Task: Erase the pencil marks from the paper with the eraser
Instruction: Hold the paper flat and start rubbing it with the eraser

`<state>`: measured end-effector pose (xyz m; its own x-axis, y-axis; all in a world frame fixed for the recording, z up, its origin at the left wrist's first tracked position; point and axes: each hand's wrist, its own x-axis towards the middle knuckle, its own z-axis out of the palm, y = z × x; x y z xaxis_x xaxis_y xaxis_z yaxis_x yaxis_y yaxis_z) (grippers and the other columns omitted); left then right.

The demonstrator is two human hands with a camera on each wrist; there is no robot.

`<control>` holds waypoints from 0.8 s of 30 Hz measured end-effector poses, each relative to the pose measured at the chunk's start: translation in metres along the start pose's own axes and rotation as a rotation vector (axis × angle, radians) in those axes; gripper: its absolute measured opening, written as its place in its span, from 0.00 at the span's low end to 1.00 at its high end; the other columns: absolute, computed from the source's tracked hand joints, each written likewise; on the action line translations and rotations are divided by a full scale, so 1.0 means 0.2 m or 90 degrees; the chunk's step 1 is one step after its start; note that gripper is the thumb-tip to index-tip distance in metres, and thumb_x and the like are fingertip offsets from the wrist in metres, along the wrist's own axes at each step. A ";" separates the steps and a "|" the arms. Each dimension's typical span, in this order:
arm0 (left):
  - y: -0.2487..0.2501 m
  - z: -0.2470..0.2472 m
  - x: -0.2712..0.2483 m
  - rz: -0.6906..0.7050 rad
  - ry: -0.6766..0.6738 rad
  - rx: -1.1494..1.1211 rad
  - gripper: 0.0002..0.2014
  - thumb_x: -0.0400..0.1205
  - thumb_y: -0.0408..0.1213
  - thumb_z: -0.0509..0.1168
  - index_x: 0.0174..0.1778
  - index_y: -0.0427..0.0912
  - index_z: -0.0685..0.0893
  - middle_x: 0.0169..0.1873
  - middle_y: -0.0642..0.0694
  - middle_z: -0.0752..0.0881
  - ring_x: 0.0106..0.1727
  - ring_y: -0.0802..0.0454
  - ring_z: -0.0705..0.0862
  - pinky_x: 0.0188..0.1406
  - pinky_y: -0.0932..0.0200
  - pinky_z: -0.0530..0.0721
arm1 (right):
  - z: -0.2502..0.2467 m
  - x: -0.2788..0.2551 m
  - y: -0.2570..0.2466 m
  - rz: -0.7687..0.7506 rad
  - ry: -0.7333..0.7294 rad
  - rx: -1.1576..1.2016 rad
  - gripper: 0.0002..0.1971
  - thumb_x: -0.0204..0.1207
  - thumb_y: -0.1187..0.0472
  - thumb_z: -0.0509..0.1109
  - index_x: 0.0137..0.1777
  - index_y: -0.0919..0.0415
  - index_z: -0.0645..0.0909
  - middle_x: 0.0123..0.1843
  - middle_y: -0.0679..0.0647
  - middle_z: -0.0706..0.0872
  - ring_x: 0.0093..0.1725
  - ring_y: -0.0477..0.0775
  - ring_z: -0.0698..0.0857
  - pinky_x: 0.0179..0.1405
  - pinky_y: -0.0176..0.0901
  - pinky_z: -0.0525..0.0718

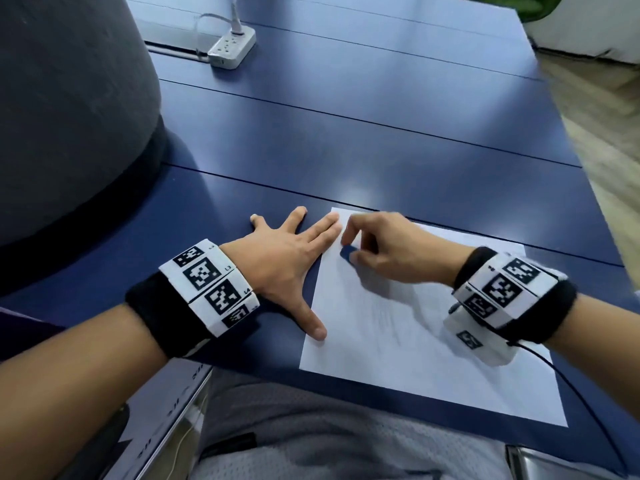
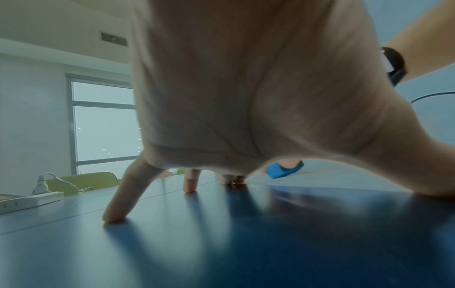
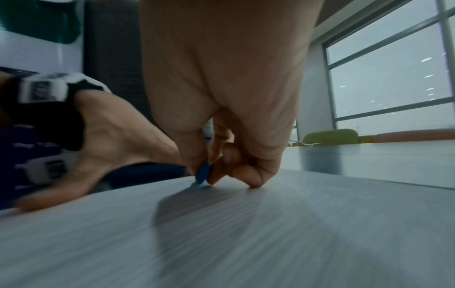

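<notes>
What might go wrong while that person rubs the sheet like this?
The left hand pins the paper only at its left edge, fingers spread, so hard strokes might crease or tear the free side. The right hand pinches the small blue eraser at its tip; it might slip out. Faint pencil marks nearer the body could get smudged by the wrist.

paper (image 1: 398, 348) on table (image 1: 381, 133), eraser (image 1: 347, 253) on its far-left corner, power strip (image 1: 231, 50) far behind

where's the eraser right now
In the head view the blue eraser is pinched in the right hand, pressed on the paper near its far left corner, just right of the left hand.
</notes>
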<state>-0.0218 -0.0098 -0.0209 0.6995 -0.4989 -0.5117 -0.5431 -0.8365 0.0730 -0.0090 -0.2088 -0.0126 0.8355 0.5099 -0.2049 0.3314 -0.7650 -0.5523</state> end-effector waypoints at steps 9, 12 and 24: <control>0.01 -0.02 0.00 -0.003 -0.022 0.011 0.77 0.49 0.85 0.64 0.82 0.53 0.27 0.79 0.65 0.25 0.84 0.42 0.35 0.66 0.15 0.58 | -0.08 0.04 0.06 0.035 0.028 0.008 0.06 0.77 0.61 0.71 0.52 0.60 0.82 0.29 0.44 0.80 0.26 0.38 0.78 0.26 0.25 0.72; 0.01 -0.02 0.00 -0.005 -0.028 0.000 0.77 0.49 0.84 0.66 0.82 0.53 0.26 0.79 0.65 0.25 0.84 0.42 0.34 0.66 0.13 0.56 | -0.03 -0.04 0.02 -0.006 -0.048 0.011 0.04 0.75 0.64 0.71 0.49 0.56 0.82 0.26 0.44 0.79 0.25 0.40 0.77 0.27 0.29 0.72; 0.02 -0.02 0.02 -0.016 -0.050 -0.012 0.77 0.48 0.83 0.67 0.82 0.55 0.26 0.78 0.67 0.23 0.84 0.43 0.33 0.66 0.13 0.53 | 0.02 -0.10 0.02 0.015 -0.016 0.032 0.03 0.76 0.61 0.71 0.49 0.55 0.83 0.29 0.45 0.81 0.26 0.40 0.77 0.29 0.28 0.74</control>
<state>-0.0198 -0.0157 -0.0188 0.6741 -0.4584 -0.5791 -0.5160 -0.8533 0.0749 -0.0259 -0.2198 -0.0149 0.8311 0.5024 -0.2386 0.2890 -0.7566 -0.5865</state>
